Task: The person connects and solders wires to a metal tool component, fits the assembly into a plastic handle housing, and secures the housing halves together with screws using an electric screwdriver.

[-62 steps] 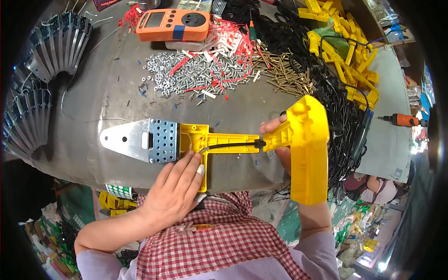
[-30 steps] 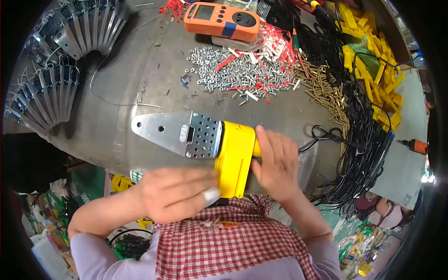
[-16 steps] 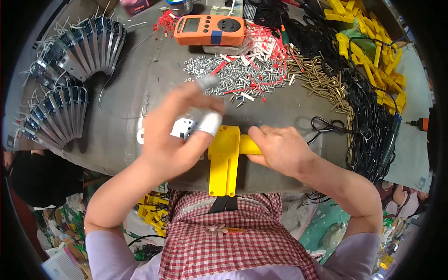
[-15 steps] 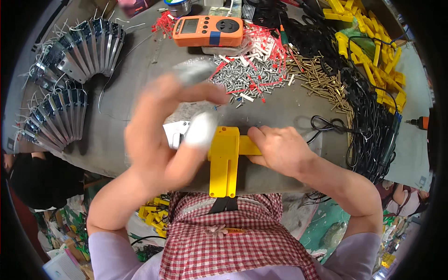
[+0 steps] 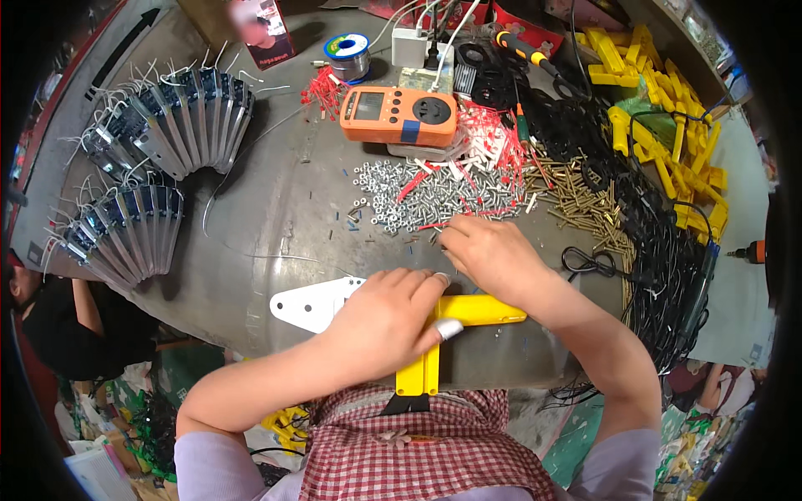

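Note:
A yellow plastic T-shaped housing (image 5: 480,310) lies at the table's front edge, one arm pointing right and one toward me. My left hand (image 5: 380,321) is wrapped over its middle, a white covering on the thumb tip. From under that hand a white, tapered plate with holes (image 5: 307,306) sticks out to the left. Just beyond the housing, my right hand (image 5: 489,257) reaches to the near edge of a pile of small silver screws and nuts (image 5: 418,196). Its fingers are bent together at the tabletop; whatever they pinch is hidden.
Behind the pile sits an orange multimeter (image 5: 399,117), with a solder spool (image 5: 347,57) beyond. Brass screws (image 5: 585,196), black cables (image 5: 660,275) and yellow housings (image 5: 668,142) cover the right side. Fanned rows of metal-backed circuit boards (image 5: 188,121) stand at the left.
My left hand, raised and blurred before, has come down onto the housing. My right hand has let go of the housing's arm and moved forward to the screws. The view has shifted.

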The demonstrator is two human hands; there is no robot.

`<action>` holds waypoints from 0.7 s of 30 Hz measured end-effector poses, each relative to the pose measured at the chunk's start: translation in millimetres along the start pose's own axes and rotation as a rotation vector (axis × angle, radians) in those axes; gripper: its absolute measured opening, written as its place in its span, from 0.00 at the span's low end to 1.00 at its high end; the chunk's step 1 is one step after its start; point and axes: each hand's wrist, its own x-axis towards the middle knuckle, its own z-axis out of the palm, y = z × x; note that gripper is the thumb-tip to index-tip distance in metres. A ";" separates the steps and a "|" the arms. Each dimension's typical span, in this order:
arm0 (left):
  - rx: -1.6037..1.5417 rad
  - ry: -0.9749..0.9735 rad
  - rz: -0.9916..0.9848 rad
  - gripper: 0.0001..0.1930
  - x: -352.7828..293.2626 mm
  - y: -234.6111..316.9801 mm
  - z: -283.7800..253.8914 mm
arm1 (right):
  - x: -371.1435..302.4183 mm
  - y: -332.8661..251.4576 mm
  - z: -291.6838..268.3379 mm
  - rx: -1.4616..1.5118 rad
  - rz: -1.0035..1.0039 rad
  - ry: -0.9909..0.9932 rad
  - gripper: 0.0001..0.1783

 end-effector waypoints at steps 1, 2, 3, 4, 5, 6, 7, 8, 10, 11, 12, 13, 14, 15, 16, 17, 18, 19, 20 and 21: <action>-0.056 -0.060 -0.052 0.19 3.4 -3.7 -4.3 | -0.6 0.4 0.7 0.010 0.037 0.009 0.04; -0.054 -0.071 -0.080 0.12 10.8 -9.8 -10.8 | -3.4 5.6 0.8 0.111 0.073 0.056 0.05; -0.056 -0.066 -0.082 0.12 19.4 -19.9 -14.2 | -4.5 6.7 -2.0 0.107 0.070 0.053 0.05; 0.000 -0.066 0.015 0.11 29.6 -31.4 -14.4 | -5.9 8.1 -7.5 0.213 0.187 0.066 0.06; 0.057 -0.066 0.111 0.11 38.1 -41.7 -13.9 | -7.0 8.9 -12.9 0.318 0.304 0.079 0.07; 0.166 -0.062 0.229 0.10 46.1 -49.7 -12.0 | -8.2 10.1 -16.5 0.358 0.329 0.061 0.08; 0.167 -0.057 0.230 0.10 47.8 -52.1 -9.8 | -7.5 11.6 -14.4 0.354 0.327 0.061 0.08; 0.241 -0.080 0.270 0.09 49.0 -53.9 -8.4 | -6.5 14.1 -10.3 0.356 0.226 0.095 0.07; 0.322 -0.068 0.322 0.08 51.5 -52.0 -5.6 | -5.6 13.2 -10.5 0.374 0.097 0.129 0.05; 0.318 -0.070 0.326 0.08 52.6 -50.2 -6.3 | -3.8 12.1 -8.2 0.373 0.103 0.130 0.05; 0.344 -0.083 0.265 0.08 53.0 -48.2 -7.5 | -1.8 11.0 -4.8 0.285 0.114 0.100 0.05; 0.370 -0.097 0.204 0.09 53.6 -47.0 -7.5 | -0.1 9.6 -2.2 0.197 0.124 0.069 0.05; 0.369 -0.100 0.206 0.09 55.2 -46.5 -4.9 | 1.6 6.4 -2.8 0.198 0.127 0.070 0.05; 0.385 -0.085 0.180 0.09 55.0 -45.4 -1.6 | 3.0 0.2 -5.3 0.101 0.169 0.002 0.06; 0.400 -0.070 0.156 0.10 54.2 -44.7 0.9 | 2.7 -3.6 -6.7 0.003 0.210 -0.067 0.06; 0.396 -0.074 0.157 0.10 55.6 -46.5 0.3 | 3.5 -1.2 -5.3 0.006 0.215 -0.070 0.06; 0.374 -0.041 0.166 0.10 57.9 -50.2 -1.5 | 6.4 3.5 -3.0 0.062 0.183 0.012 0.06; 0.352 -0.007 0.176 0.11 57.5 -52.0 -1.4 | 7.4 4.5 -3.2 0.116 0.153 0.093 0.07; 0.290 -0.002 0.150 0.11 53.6 -53.5 4.3 | 2.1 2.4 -9.3 0.225 0.228 0.095 0.06; 0.285 0.000 0.147 0.11 52.4 -54.4 5.1 | -0.9 -0.1 -16.5 0.224 0.228 0.089 0.06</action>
